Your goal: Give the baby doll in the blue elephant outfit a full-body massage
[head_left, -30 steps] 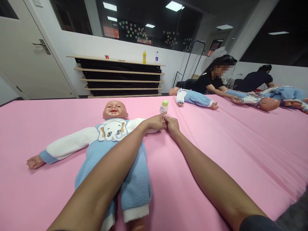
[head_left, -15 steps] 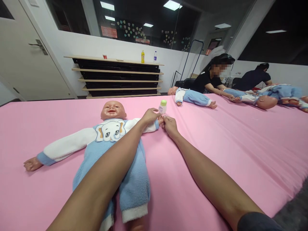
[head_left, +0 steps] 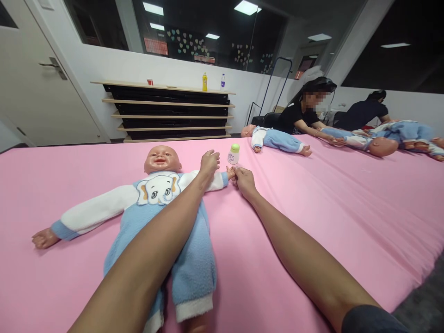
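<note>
A baby doll (head_left: 159,231) in a white and blue fleece suit with an elephant face lies on its back, arms spread. My right hand (head_left: 244,182) is closed, its fingertips pinching the small doll hand (head_left: 230,173) at the end of the outstretched arm on the right side. Above that doll arm, my left hand (head_left: 209,163) is raised with fingers loosely bent and apart, holding nothing. My left forearm crosses over the doll's body. Just beyond the doll's hand stands a small bottle (head_left: 233,155) with a light green cap; neither hand touches it.
A pink padded sheet (head_left: 284,203) covers the table. Farther right lie another doll (head_left: 280,140) and more dolls, with a person (head_left: 301,113) handling one and another person (head_left: 362,112) behind. Stacked boards (head_left: 166,108) stand by the wall, with drink bottles on top.
My left hand has let go of the doll's hand area and moved up and left, its fingers loosening. My right hand has stayed at the doll's hand.
</note>
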`<state>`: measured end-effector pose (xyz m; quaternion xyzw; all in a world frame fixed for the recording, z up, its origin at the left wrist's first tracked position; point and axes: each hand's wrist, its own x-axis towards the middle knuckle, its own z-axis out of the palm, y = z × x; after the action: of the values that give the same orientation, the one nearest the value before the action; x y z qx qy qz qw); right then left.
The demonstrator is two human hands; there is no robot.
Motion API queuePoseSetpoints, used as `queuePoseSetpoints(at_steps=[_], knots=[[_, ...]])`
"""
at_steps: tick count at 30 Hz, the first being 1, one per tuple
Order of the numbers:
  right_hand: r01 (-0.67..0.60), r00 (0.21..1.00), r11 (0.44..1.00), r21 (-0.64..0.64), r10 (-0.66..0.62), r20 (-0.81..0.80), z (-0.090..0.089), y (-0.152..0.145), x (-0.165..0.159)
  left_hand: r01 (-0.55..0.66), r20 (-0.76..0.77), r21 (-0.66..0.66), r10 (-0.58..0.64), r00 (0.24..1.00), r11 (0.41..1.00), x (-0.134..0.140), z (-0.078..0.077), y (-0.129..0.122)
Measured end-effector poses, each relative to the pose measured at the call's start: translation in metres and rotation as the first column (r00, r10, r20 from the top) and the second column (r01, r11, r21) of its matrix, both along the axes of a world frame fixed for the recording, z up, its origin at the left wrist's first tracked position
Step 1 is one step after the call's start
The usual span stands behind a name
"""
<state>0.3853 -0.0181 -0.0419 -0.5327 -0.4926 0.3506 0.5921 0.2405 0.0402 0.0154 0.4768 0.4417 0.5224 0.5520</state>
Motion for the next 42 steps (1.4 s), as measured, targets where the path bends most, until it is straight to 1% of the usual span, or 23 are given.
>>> queuePoseSetpoints(at_steps=[2, 5, 8, 11, 18, 22, 25, 27, 31, 36, 39, 40, 42], knots=[[0.001, 1.000, 1.000, 0.001, -0.001, 0.004, 0.002, -0.002, -0.001, 0.014, 0.011, -0.031, -0.014, 1.000, 0.999, 0.000, 0.000, 0.000], [-0.008, 0.999, 0.999, 0.046, 0.006, 0.034, 0.006, -0.006, -0.004, 0.124, 0.078, -0.085, -0.117, 0.990, 0.989, -0.001, 0.002, 0.000], [0.000, 0.992, 0.993, 0.119, -0.015, 0.125, 0.010, -0.012, -0.007, 0.237, 0.144, -0.121, -0.219, 0.965, 0.964, -0.003, 0.005, -0.002], [0.009, 0.979, 0.987, 0.161, -0.041, 0.198, 0.013, -0.016, -0.008, 0.276, 0.158, -0.112, -0.257, 0.953, 0.955, -0.004, 0.006, -0.004], [0.030, 0.977, 0.980, 0.195, -0.070, 0.202, 0.013, -0.017, -0.010, 0.267, 0.118, 0.001, -0.265, 0.957, 0.964, -0.001, 0.000, -0.006], [0.046, 0.977, 0.981, 0.187, -0.084, 0.198, 0.015, -0.017, -0.011, 0.273, 0.198, -0.032, -0.262, 0.945, 0.961, -0.002, 0.003, -0.011], [0.047, 0.977, 0.983, 0.178, -0.082, 0.196, 0.016, -0.017, -0.011, 0.256, 0.227, -0.029, -0.244, 0.943, 0.966, -0.002, 0.005, -0.013], [0.046, 0.977, 0.983, 0.181, -0.082, 0.197, 0.016, -0.018, -0.012, 0.233, 0.227, -0.036, -0.219, 0.949, 0.972, -0.001, 0.004, -0.013], [0.048, 0.975, 0.981, 0.186, -0.087, 0.206, 0.017, -0.018, -0.012, 0.136, 0.198, -0.045, -0.124, 0.972, 0.990, -0.002, -0.001, -0.010], [0.037, 0.978, 0.981, 0.191, -0.075, 0.196, 0.015, -0.017, -0.011, 0.118, 0.215, -0.076, -0.099, 0.972, 0.990, -0.007, 0.000, -0.007], [0.027, 0.980, 0.981, 0.192, -0.064, 0.187, 0.012, -0.016, -0.010, 0.141, 0.233, -0.083, -0.118, 0.965, 0.987, -0.008, 0.002, -0.005], [0.026, 0.980, 0.981, 0.191, -0.062, 0.187, 0.012, -0.015, -0.010, 0.152, 0.227, -0.086, -0.129, 0.965, 0.985, -0.008, 0.002, -0.004], [0.027, 0.979, 0.983, 0.184, -0.063, 0.192, 0.011, -0.015, -0.009, 0.149, 0.124, -0.057, -0.142, 0.982, 0.987, -0.006, 0.001, -0.003]])
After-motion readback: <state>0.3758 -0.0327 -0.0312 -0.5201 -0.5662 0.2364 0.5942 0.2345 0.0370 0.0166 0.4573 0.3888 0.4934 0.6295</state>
